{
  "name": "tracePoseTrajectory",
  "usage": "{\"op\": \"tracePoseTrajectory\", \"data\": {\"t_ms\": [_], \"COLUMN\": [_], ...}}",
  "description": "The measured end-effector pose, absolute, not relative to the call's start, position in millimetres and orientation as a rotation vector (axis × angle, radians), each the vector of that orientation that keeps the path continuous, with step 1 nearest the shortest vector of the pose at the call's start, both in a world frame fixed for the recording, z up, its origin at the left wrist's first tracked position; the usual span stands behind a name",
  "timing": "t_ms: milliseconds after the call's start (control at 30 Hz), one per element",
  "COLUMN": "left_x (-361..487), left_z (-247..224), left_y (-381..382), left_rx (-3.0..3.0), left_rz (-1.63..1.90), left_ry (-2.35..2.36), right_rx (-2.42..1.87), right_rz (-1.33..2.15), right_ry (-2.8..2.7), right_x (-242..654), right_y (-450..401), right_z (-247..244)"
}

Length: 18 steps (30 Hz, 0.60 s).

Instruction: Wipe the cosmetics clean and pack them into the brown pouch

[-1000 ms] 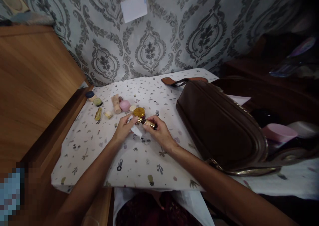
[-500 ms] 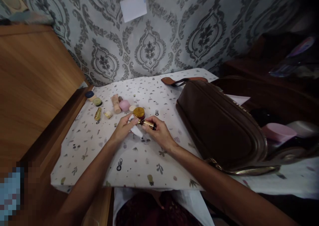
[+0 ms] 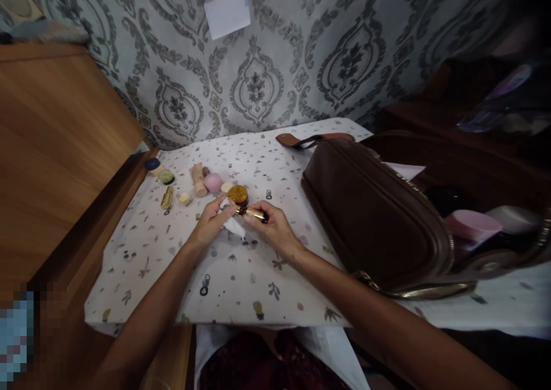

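A gold and dark lipstick tube point(image 3: 255, 213) is gripped in my right hand point(image 3: 275, 229), its fingers closed round the far end. My left hand point(image 3: 212, 221) pinches a white tissue point(image 3: 235, 227) against the tube's other end, so that tip is hidden. The tissue's loose corner hangs down toward the table. Just behind the tube sits a jar with an amber-yellow lid point(image 3: 238, 194). Left of it are a pink egg-shaped sponge point(image 3: 213, 183) and a beige squeeze tube point(image 3: 198, 180). A small gold cylinder point(image 3: 167, 197) lies farther left.
An open brown leather bag point(image 3: 374, 218) fills the right side, with a pink item point(image 3: 473, 225) inside. A dark-blue-lidded jar point(image 3: 153, 166) and a green-topped jar point(image 3: 166, 176) stand at the back left. A wooden cabinet point(image 3: 64, 126) borders the patterned tablecloth point(image 3: 241, 292).
The view has shifted slightly, moving the scene a little to the left. Both hands keep their hold on the lipstick tube and the tissue, with hardly any change in pose.
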<state>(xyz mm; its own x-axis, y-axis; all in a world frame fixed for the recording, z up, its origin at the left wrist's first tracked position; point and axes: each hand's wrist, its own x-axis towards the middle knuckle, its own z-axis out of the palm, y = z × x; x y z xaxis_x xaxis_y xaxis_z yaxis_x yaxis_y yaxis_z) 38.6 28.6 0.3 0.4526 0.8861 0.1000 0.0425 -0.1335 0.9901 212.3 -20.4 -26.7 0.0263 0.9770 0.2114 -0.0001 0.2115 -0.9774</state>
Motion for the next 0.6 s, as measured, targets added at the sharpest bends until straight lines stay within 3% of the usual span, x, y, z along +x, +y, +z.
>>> {"op": "tracePoseTrajectory", "data": {"t_ms": [167,367,500,600], "left_x": [47,74,104,134], "left_z": [1,12,42,67], "left_y": [18,-10,-31,-43], "left_rx": [1.341,1.23,1.552,2.123], "left_rz": [1.015,1.023,0.927,0.907], "left_ry": [0.855,0.734,0.599,0.421], "right_rx": [-0.984,-0.942,-1.019,-1.084], "right_rz": [1.072,0.99,0.718,0.437], "right_ry": [-1.148,-1.152,-1.154,-1.059], "right_x": [214,252,302,343], "right_y": [-29,-84,-130,-149], "right_z": [-12,41,86,109]}}
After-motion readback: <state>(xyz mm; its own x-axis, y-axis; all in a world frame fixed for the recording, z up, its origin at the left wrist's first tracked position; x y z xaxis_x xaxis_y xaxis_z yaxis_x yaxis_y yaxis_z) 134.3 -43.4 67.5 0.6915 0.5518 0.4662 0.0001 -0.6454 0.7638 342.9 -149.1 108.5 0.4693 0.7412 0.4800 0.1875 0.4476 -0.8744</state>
